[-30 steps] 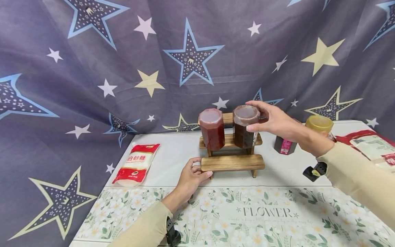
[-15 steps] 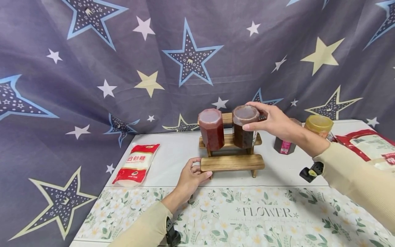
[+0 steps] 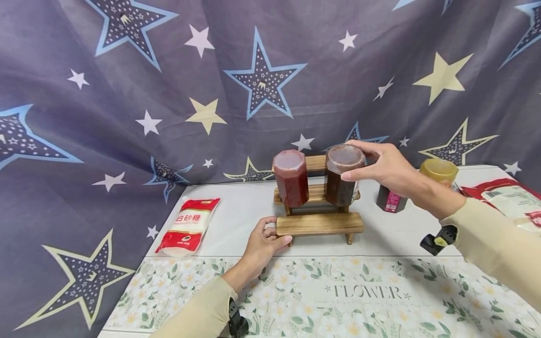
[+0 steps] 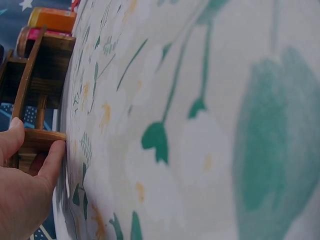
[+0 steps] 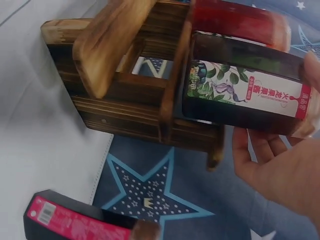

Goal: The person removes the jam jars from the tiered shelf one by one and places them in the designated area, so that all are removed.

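My right hand (image 3: 382,166) holds a dark octagonal jar (image 3: 341,188) near its top, thumb in front and fingers behind. The jar stands upright on the middle step of a small wooden tiered rack (image 3: 320,223). In the right wrist view its label (image 5: 245,87) shows leaves and Chinese characters. To its left on the same step is a red octagonal jar (image 3: 292,185), a gap between the two. My left hand (image 3: 264,239) grips the left end of the rack's lowest step, with the thumb at the front leg; some fingers are hidden behind it.
Right of the rack stand another dark jar (image 3: 390,199) with a pink label and a yellow-lidded jar (image 3: 438,171). A red and white bag (image 3: 507,199) lies far right, a sugar packet (image 3: 188,226) at left. A starry curtain (image 3: 270,70) hangs behind the table.
My right hand has slid the dark jar slightly to the right along the step, widening the gap to the red jar. My left hand keeps its grip on the rack.
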`<act>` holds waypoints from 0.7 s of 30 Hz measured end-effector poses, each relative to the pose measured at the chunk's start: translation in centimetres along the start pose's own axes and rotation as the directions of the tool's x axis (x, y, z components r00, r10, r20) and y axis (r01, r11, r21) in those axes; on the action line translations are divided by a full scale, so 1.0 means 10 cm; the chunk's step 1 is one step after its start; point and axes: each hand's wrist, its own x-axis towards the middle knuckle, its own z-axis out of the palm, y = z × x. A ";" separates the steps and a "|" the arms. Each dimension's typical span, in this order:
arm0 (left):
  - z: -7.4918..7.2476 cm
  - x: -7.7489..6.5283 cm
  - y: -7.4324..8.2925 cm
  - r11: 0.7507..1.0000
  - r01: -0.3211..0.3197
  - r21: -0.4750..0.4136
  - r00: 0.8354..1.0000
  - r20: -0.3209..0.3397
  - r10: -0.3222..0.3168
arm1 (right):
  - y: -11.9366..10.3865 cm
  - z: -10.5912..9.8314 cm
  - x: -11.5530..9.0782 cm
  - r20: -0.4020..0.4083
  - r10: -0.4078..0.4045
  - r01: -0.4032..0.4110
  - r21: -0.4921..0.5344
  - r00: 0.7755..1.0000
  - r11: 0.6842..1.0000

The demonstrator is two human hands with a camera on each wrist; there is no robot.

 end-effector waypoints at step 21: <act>0.02 0.00 -0.01 1.000 -0.002 -0.024 1.000 -0.006 0.002 | 0.14 -0.46 -0.43 -0.137 0.038 -0.039 -0.009 0.990 0.999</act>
